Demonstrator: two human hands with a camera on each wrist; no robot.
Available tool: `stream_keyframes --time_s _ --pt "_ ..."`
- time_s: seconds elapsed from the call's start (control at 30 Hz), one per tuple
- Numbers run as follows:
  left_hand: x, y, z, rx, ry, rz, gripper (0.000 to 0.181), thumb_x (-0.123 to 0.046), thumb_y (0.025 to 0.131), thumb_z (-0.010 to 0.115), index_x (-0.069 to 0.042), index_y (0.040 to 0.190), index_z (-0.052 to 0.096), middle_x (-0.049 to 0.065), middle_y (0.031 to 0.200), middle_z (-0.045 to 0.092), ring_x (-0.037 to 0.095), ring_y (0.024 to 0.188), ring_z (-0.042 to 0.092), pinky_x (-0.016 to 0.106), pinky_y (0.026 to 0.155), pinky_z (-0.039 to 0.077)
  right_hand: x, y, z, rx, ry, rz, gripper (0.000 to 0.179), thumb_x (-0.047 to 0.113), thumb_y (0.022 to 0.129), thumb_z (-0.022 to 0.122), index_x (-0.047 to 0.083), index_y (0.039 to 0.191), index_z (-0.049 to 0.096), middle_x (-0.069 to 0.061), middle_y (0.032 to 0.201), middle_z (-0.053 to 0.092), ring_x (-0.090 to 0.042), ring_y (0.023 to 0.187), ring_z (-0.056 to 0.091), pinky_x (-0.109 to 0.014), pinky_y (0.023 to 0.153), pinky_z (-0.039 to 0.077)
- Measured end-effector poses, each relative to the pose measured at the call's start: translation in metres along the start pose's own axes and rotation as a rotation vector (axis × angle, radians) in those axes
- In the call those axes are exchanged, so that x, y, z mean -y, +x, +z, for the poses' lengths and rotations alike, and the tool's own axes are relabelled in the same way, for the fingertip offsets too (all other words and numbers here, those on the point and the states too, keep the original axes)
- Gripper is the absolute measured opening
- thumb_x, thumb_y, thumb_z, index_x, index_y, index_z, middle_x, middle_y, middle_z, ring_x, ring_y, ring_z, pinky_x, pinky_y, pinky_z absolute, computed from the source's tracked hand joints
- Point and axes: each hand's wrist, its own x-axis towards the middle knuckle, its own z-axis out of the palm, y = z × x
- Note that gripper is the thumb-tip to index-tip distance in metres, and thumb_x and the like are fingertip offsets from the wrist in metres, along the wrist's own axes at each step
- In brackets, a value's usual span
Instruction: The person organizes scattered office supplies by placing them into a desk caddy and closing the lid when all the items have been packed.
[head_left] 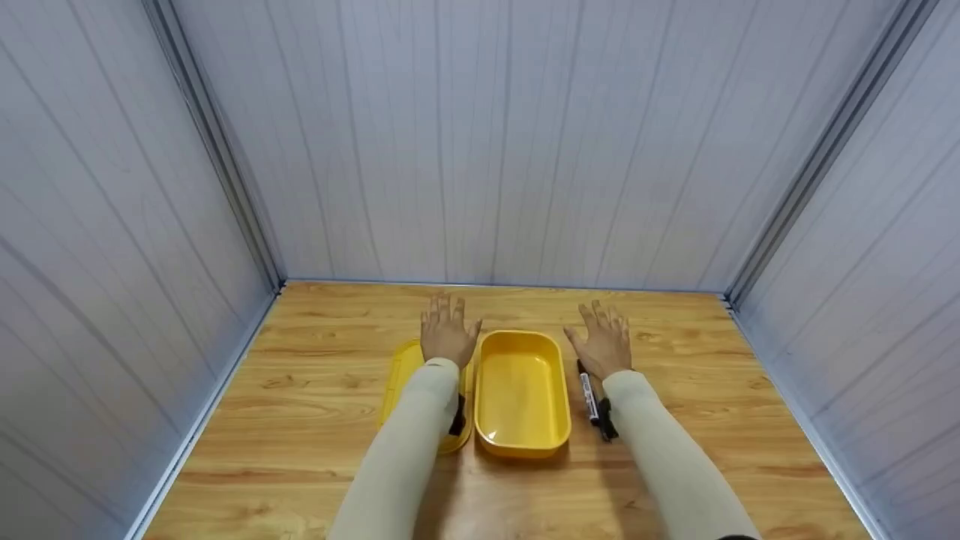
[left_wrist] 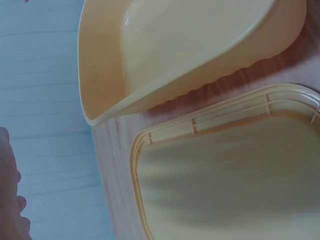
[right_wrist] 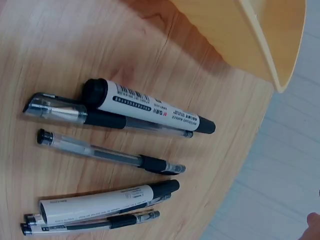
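My left hand [head_left: 448,332] is held with fingers spread over the far end of a yellow lid [head_left: 400,375], holding nothing. In the left wrist view, the lid [left_wrist: 240,170] lies beside a deep yellow box [left_wrist: 102,60]. Between my two arms, the box [head_left: 523,390] stands with its top uncovered. To its right, my right hand [head_left: 602,346] is also spread, with nothing in its grasp. Beneath that arm lie a whiteboard marker [right_wrist: 152,109], a black gel pen [right_wrist: 105,120], a clear-barrelled pen [right_wrist: 110,154], a second white marker [right_wrist: 95,204] and more pens [right_wrist: 85,226].
The wooden tabletop [head_left: 300,420] carries everything. A pale panel wall [head_left: 480,150] rises along its far edge, and side walls [head_left: 97,262] enclose it left and right. My sleeves partly cover the lid and the pens in the head view.
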Motion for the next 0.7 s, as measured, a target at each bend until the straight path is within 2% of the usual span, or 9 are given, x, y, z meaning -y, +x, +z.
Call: stream_keyframes --time_s 0.17,0.27,0.47,0.7 --pt "0.005 -0.011 0.008 -0.049 -0.081 0.028 0.062 -0.048 0.102 0.045 -0.014 0.152 0.038 0.012 0.16 0.029 0.032 0.148 0.022 0.049 0.119 0.018 -0.004 -0.013 0.01 -0.006 0.033 -0.025 0.066 0.05 0.101 0.044 0.014 0.155 0.032 -0.014 0.161 0.024 -0.041 0.148 0.014 -0.056 0.119 0.0" --pt "0.007 -0.021 0.013 -0.047 -0.127 0.04 0.06 -0.045 0.102 0.047 -0.011 0.151 0.04 0.014 0.157 0.035 0.034 0.146 0.027 0.05 0.118 0.021 -0.008 -0.026 0.018 0.004 0.056 -0.018 0.065 0.049 0.102 0.044 0.014 0.155 0.031 -0.014 0.161 0.025 -0.041 0.148 0.014 -0.056 0.119 0.0" --pt "0.006 -0.048 0.028 -0.026 -0.225 0.05 0.056 -0.039 0.102 0.049 -0.009 0.149 0.042 0.016 0.154 0.038 0.036 0.145 0.03 0.051 0.117 0.025 -0.011 -0.054 0.035 -0.031 0.102 -0.03 0.059 0.04 0.102 0.049 0.013 0.153 0.036 -0.015 0.158 0.032 -0.04 0.148 0.017 -0.058 0.119 0.003" --pt "0.006 -0.078 0.043 -0.058 -0.284 0.101 0.054 -0.037 0.103 0.048 -0.005 0.147 0.045 0.019 0.15 0.043 0.04 0.141 0.035 0.054 0.113 0.03 -0.002 -0.083 0.055 -0.034 0.123 -0.061 0.054 0.038 0.103 0.048 0.013 0.151 0.041 -0.015 0.155 0.037 -0.041 0.147 0.02 -0.059 0.118 0.007"
